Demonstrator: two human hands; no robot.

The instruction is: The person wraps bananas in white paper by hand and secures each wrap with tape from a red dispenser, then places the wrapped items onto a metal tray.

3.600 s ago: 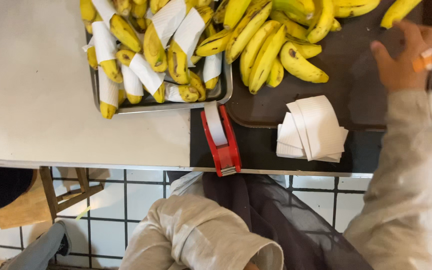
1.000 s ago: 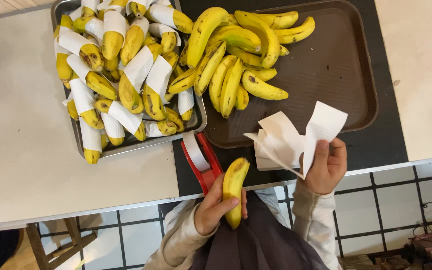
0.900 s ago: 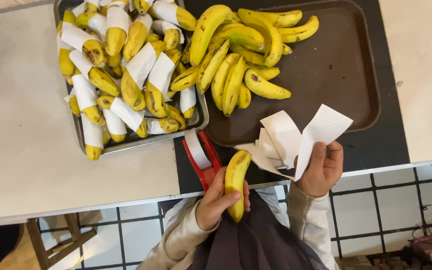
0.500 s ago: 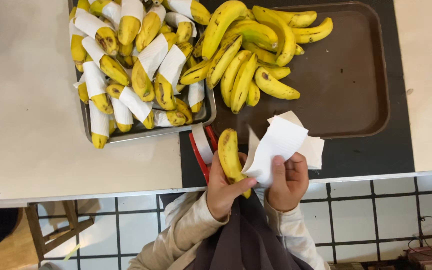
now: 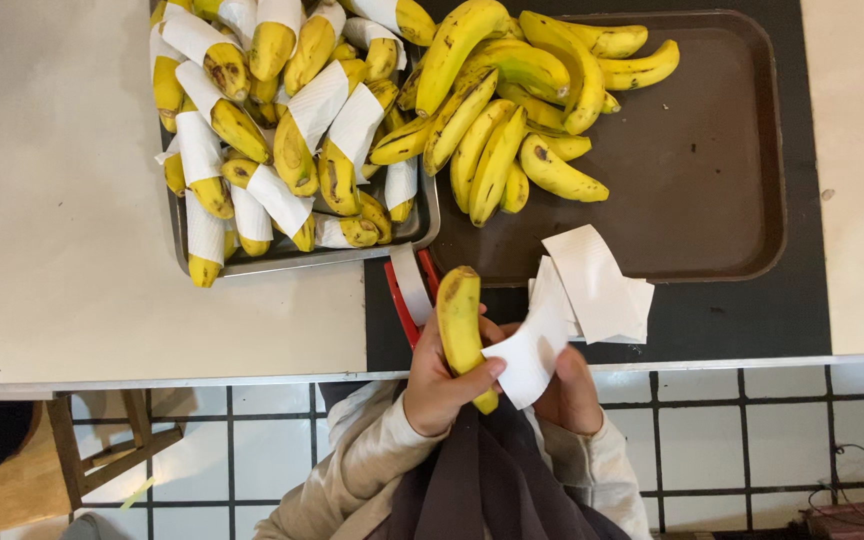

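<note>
Here the left hand (image 5: 442, 385) grips a curved yellow banana (image 5: 462, 325) above the bench (image 5: 152, 320) edge — right hand (image 5: 567, 390) pinches a white paper slip (image 5: 524, 355) — best wrapped snug around the lower end.

Smooth yellow peel on the banana (image 5: 461, 325), brown-flecked, against a matt white paper slip (image 5: 524, 358). Shiny metal tray (image 5: 297, 260) left, dull brown plastic tray (image 5: 712, 170) right, glossy red plastic tape dispenser (image 5: 402, 305), matt cream tabletop (image 5: 62, 220).
</note>
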